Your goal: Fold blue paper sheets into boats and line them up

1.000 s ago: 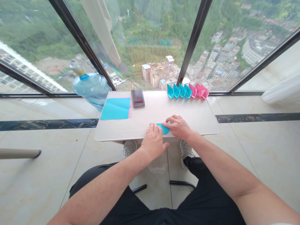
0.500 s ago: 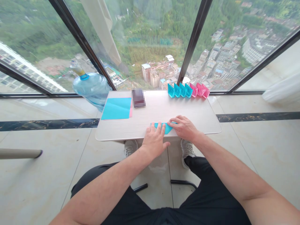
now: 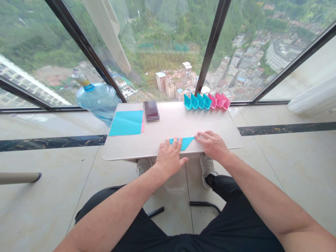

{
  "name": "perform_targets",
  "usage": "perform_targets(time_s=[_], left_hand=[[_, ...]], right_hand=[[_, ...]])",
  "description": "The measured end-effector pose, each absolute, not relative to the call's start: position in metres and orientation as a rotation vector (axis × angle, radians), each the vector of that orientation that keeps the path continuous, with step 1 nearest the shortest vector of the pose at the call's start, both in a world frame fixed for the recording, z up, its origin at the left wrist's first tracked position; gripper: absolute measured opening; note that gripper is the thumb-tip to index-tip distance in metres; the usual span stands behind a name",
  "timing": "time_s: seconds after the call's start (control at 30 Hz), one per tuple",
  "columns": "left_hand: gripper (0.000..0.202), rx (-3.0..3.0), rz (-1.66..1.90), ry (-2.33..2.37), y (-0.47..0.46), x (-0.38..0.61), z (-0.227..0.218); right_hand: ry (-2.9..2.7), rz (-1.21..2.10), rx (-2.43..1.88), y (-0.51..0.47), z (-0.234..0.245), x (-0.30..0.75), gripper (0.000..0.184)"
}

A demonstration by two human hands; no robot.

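Note:
A folded piece of blue paper (image 3: 187, 142) lies flat near the front edge of the small table (image 3: 133, 147). My left hand (image 3: 170, 156) rests on its left part, fingers spread and thumb stuck out to the right; those fingers hide some of the paper. At the paper's right tip, the fingertips of my right hand (image 3: 213, 144) touch it or the tabletop right beside it. The right fingers are stretched out and lie low, with nothing seen gripped in them.
Blue sheets (image 3: 126, 123) over pink ones lie at the table's left. A blurred dark object (image 3: 151, 111) stands beside them. Folded blue paper shapes (image 3: 197, 101) and pink ones (image 3: 219, 100) line the back edge. A large water bottle (image 3: 98, 99) stands left, by the window.
My right hand has slid a little to the right along the paper's upper edge, uncovering more of it. My left hand stays pressed on the paper. The whole view has shifted slightly.

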State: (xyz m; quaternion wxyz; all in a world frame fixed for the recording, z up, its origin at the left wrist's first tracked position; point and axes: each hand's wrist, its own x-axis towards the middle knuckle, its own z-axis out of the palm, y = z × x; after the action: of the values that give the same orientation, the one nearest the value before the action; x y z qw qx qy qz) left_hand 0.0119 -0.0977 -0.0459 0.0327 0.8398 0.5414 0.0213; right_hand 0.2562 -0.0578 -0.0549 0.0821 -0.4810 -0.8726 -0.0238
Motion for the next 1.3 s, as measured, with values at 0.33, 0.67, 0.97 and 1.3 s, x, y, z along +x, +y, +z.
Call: perform_targets(time_s=[0.33,0.67,0.97,1.3], left_hand=[[0.077,2.542,0.056,1.723,-0.093,0.021,-0.054],[0.076,2.507,0.063,1.713,-0.089,0.015,-0.052],[0.073,2.499,0.029,1.796,-0.092,0.011,-0.057],[0.083,2.457,-0.016,1.811,-0.097,0.001,-0.06]], right_hand=[[-2.548,0.03,-1.309,-0.066,-0.053,0.181,0.041],[-2.535,-0.039,-1.335,-0.068,-0.064,0.162,0.041],[-2.568,-0.147,-1.318,-0.073,-0.062,0.175,0.043],[-2.478,0.081,-1.458,-0.071,-0.058,0.18,0.043]])
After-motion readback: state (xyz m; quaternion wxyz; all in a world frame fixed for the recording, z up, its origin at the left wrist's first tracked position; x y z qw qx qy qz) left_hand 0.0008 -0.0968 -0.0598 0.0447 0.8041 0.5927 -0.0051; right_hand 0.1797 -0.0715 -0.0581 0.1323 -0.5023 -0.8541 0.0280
